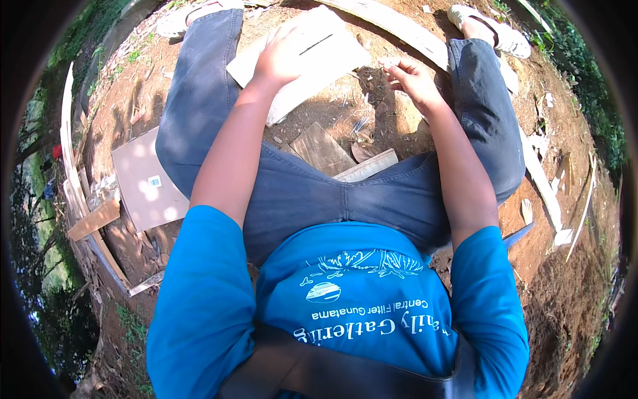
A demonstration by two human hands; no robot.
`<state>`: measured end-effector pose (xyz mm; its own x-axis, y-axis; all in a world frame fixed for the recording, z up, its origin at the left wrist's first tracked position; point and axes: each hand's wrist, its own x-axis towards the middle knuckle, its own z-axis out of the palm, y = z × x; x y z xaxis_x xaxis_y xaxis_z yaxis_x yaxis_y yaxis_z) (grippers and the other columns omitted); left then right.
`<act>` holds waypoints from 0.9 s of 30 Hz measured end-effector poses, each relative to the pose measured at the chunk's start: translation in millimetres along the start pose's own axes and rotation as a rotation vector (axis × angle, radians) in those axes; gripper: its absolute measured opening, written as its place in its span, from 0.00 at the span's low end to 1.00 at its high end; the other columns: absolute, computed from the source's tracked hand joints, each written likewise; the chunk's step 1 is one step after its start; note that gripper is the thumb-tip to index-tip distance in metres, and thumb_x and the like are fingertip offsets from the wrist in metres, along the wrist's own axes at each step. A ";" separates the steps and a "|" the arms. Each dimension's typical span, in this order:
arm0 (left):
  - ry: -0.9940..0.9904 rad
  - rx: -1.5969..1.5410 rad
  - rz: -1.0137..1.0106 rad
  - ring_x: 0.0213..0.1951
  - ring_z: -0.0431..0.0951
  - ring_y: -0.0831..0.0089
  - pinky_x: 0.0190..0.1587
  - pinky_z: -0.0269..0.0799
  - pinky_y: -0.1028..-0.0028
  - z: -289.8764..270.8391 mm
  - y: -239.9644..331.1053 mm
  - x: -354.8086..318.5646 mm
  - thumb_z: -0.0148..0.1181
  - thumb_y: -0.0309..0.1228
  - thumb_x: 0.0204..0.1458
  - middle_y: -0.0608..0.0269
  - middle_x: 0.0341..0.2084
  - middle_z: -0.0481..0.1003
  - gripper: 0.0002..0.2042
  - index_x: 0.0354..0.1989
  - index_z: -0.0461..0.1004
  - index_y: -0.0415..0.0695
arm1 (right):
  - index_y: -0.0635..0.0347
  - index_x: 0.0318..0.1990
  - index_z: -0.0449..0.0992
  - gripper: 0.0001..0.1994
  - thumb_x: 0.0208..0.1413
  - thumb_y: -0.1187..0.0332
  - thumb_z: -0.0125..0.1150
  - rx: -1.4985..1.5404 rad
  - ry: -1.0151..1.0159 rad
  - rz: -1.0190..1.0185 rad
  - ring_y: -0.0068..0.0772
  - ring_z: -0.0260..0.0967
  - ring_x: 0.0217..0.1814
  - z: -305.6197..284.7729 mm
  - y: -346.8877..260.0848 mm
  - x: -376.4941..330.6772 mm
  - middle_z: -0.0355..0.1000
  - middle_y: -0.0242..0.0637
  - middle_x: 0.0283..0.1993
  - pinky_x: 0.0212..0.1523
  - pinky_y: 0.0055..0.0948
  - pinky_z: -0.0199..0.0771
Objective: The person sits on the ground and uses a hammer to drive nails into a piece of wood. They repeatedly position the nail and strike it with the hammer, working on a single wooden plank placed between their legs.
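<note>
My left hand (278,58) lies on a pale, sunlit flat board (325,60) between my lower legs, its fingers stretched out. A thin dark line or slim stick (316,44) shows on the board's face, just right of that hand; which of the two I cannot tell. To the right of the board, above the bare soil, hangs my right hand (413,81). Its fingers are bent and drawn together at the tips, and anything between them is too small to name. The glare washes out the board's surface near my left fingers.
Nearer to me lie a brown wooden piece (322,149) and a pale wood strip (367,166). A flat tan panel (149,179) with a small label rests beside my left thigh. Long planks (392,30) lie beyond the board, and wood scraps (545,179) litter the right side.
</note>
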<state>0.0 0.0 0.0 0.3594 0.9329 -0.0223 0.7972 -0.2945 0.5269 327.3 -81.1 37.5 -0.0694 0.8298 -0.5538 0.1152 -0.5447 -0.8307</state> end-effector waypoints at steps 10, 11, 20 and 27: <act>-0.416 0.095 -0.157 0.49 0.79 0.58 0.52 0.74 0.65 -79.6 -0.8 -26.8 0.68 0.44 0.47 0.52 0.46 0.80 0.24 0.51 0.78 0.44 | 0.60 0.52 0.77 0.13 0.65 0.65 0.60 0.126 0.145 -0.040 0.23 0.75 0.42 0.3 3.8 12.3 0.78 0.30 0.42 0.44 0.26 0.76; -0.400 0.141 -0.136 0.50 0.78 0.57 0.53 0.73 0.64 -71.5 -5.7 -31.3 0.69 0.45 0.45 0.52 0.47 0.79 0.26 0.51 0.77 0.44 | 0.61 0.53 0.77 0.13 0.64 0.65 0.61 0.125 0.152 -0.059 0.23 0.75 0.41 4.2 3.7 13.7 0.79 0.31 0.42 0.44 0.26 0.76; -0.323 0.353 -0.053 0.58 0.74 0.63 0.55 0.76 0.60 -38.4 30.5 -40.3 0.75 0.60 0.33 0.63 0.53 0.74 0.38 0.52 0.76 0.51 | 0.63 0.44 0.80 0.10 0.59 0.68 0.68 0.139 0.193 -0.187 0.23 0.76 0.38 0.2 3.7 14.2 0.80 0.33 0.38 0.44 0.25 0.78; -0.404 0.522 0.032 0.57 0.74 0.59 0.56 0.75 0.63 -29.8 34.9 -37.0 0.74 0.59 0.36 0.55 0.54 0.74 0.41 0.58 0.74 0.46 | 0.60 0.48 0.80 0.10 0.63 0.67 0.64 0.117 0.141 -0.198 0.22 0.76 0.41 6.0 11.2 18.5 0.79 0.30 0.41 0.46 0.25 0.78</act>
<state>0.1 -38.6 44.5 0.4594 0.8010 -0.3838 0.8771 -0.4773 0.0538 321.3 -72.5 17.6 0.0604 0.9259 -0.3729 -0.0029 -0.3735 -0.9276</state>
